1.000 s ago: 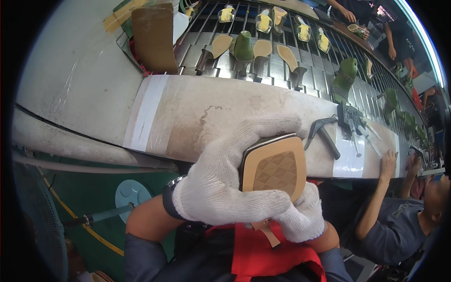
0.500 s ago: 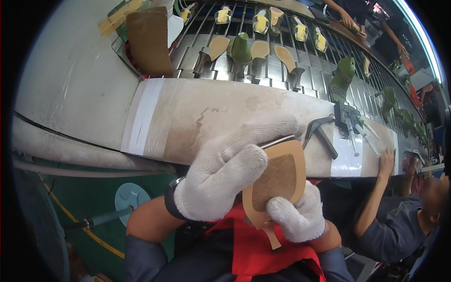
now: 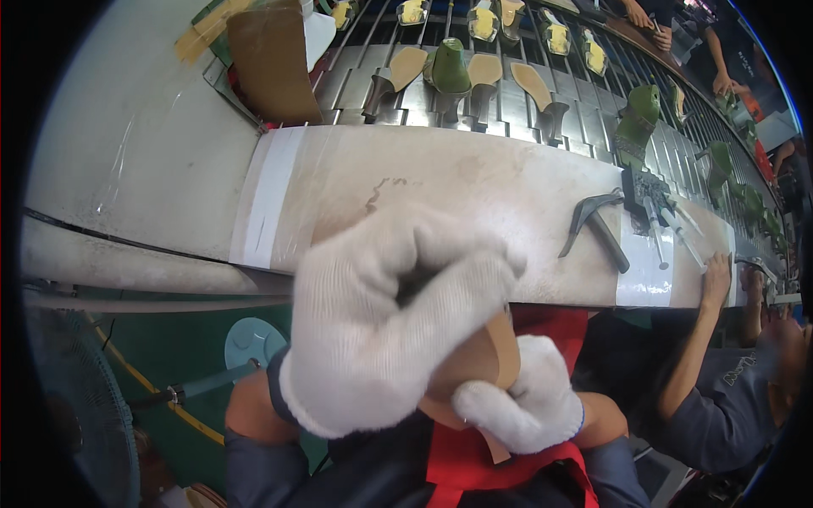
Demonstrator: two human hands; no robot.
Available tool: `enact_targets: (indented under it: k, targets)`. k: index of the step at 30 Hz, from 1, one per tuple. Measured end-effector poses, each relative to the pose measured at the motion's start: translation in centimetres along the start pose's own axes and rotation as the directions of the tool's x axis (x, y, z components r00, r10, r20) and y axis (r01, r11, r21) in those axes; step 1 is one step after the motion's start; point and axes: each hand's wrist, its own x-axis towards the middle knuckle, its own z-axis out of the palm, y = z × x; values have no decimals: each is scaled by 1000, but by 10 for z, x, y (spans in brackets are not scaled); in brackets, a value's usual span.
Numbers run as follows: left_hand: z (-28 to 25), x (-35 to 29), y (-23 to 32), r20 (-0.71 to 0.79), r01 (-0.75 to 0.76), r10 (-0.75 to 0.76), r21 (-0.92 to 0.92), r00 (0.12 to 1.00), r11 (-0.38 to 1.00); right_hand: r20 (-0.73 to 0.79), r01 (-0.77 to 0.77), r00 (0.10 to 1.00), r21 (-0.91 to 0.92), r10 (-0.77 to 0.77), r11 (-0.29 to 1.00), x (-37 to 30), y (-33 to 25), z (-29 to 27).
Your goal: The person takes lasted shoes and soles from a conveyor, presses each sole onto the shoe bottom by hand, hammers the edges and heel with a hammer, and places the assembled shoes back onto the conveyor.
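In white knit gloves, both my hands are over the red apron at the bench edge. My right hand (image 3: 525, 402) grips a tan shoe sole (image 3: 501, 349) by its lower part, thumb on its face. The sole's narrow tail hangs below the thumb. My left hand (image 3: 381, 313) is raised in front of the sole and hides most of it. Its thumb and fingertips meet in a pinch near the sole's top edge; whatever lies between them cannot be made out.
A hammer (image 3: 603, 237) and a dark block holding several thin tools (image 3: 648, 212) lie on the bench (image 3: 474, 186). Beyond runs a slatted conveyor with green heeled shoes (image 3: 449, 68) and tan soles. A brown board (image 3: 269, 68) stands far left. A co-worker's arm (image 3: 699, 313) reaches in at right.
My left hand has lifted off the sole's upper edge, come closer to the view, and curled into a pinch. The sole has tilted and is now mostly covered. The view has shifted slightly.
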Motion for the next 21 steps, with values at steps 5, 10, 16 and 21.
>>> enact_targets:
  k: [5,10,16,21]
  targets:
    - [-10,48,-31,69,-86,117,-345,991,935,-112,-156,979,143,173,977,18,-15,-16]
    - [1,61,-70,81,-117,225,-659,971,743,-164,-216,946,328,280,920,27,-20,-34]
    - [8,65,-61,108,-95,182,-542,977,835,-163,-146,961,381,222,913,31,-21,-46]
    - [9,71,-74,39,-208,275,-558,961,803,-259,-112,947,283,189,952,37,-17,-43]
